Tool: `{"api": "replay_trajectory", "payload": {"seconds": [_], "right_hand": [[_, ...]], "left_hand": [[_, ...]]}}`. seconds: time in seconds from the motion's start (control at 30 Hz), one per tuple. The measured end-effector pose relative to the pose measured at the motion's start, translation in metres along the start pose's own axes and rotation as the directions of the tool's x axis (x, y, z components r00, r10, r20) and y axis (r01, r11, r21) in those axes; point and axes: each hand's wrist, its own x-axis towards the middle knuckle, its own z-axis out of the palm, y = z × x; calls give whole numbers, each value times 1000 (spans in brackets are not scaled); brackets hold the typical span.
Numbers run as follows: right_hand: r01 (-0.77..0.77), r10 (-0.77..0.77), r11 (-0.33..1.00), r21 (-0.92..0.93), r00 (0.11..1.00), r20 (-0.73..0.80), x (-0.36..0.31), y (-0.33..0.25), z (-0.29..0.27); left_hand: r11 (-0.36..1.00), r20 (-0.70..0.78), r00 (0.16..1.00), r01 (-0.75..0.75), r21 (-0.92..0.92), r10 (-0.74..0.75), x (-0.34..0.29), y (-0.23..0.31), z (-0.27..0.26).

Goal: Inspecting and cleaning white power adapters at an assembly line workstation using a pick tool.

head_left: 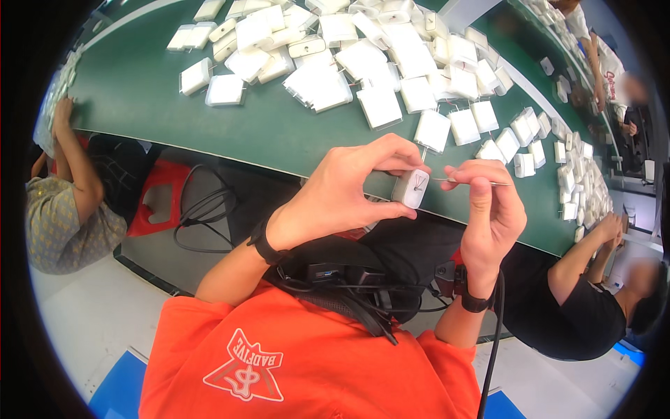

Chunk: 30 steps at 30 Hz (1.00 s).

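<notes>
Over the near edge of the green table point(265, 140), the left hand point(335, 192) pinches a small white block point(410, 188) between thumb and fingers — its wired end exposed — while the right hand point(494, 209) grips a thin metal tool point(441, 180), tip just beside it. Beyond, loose white blocks point(412, 54) heap toward the far edge.

White, green and orange-red

The held block point(412, 188) is white, its end face marked with thin dark lines. The piled blocks point(380, 107) are white, the surface point(139, 91) dark green. The person's shirt point(335, 366) is orange-red with a white emblem point(246, 373), the wristband point(262, 244) black. A co-worker's grey shirt point(59, 223) carries a yellowish pattern; the stool point(167, 178) is red.
</notes>
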Motion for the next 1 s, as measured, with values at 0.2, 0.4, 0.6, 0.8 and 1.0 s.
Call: {"api": "replay_trajectory", "payload": {"seconds": [0.2,0.4,0.6,0.8,1.0], "right_hand": [[49,-49,996,80,999,-5,-2,10,-6],[-270,294,952,-144,937,186,0,-3,-1],[-404,290,900,163,834,469,4,2,-10],[-597,577,801,45,790,208,57,4,-46],[-177,327,861,478,911,-251,151,4,-69]], "left_hand": [[998,26,999,-21,-54,23,2,-2,-5],[972,-19,998,-58,-226,55,3,0,-6],[886,98,994,9,-464,42,0,0,-9],[967,-17,1000,-24,-252,20,4,25,-21],[986,-84,994,-88,-142,76,5,34,-33]]}}
